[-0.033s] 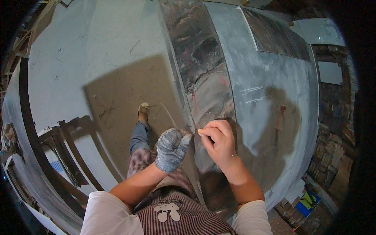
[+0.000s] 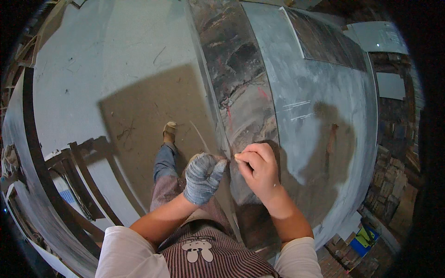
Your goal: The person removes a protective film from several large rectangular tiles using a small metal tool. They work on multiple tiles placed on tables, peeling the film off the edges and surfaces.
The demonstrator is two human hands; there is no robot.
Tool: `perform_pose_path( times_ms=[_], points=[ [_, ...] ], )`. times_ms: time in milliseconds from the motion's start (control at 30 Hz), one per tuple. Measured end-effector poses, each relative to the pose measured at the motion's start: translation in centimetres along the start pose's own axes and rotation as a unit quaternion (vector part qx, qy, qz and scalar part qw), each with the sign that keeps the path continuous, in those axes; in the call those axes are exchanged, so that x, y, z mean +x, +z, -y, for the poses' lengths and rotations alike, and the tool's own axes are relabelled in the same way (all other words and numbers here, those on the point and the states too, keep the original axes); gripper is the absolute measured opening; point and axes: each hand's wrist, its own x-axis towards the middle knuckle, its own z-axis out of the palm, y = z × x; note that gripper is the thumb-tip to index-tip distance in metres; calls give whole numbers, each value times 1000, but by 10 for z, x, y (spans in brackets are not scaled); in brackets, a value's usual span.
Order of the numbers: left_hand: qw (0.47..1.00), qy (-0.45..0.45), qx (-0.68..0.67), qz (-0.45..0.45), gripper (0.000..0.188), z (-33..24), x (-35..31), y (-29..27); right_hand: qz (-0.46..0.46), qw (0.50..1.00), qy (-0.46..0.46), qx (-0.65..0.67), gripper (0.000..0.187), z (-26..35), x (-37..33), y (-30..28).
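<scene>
While the gloved left hand (image 2: 203, 177) curls closed against the near edge of the long grey slab (image 2: 320, 116), the bare right hand (image 2: 260, 169) sits just beside it, its fingers (image 2: 245, 159) pinched on something too small to make out, perhaps a marker. Both hands meet at the slab's raised edge strip (image 2: 232, 83), whose long axis runs straight away from the person, up the picture. Of the two, the right hand lies over the slab itself; the left stays on the floor (image 2: 139, 116) side.
</scene>
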Motion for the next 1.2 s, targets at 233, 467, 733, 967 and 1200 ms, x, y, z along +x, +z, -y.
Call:
perform_pose_path(
  times_ms=[233,467,733,967,1200],
  points=[
    [1000,10,9,21,7,-4,-41,8,13,1000,7,13,22,8,-46,-10],
    [997,30,6,75,11,-3,-59,8,19,999,38,14,24,15,-73,-17],
    [999,31,40,3,7,0,-10,-3,-55,998,7,7,23,4,-25,9],
    [998,33,36,-43,5,-3,-38,9,-77,997,-4,1,23,8,-50,11],
    [999,-30,11,-27,6,-13,-81,19,-49,999,-6,-2,19,13,-90,2]
  ],
)
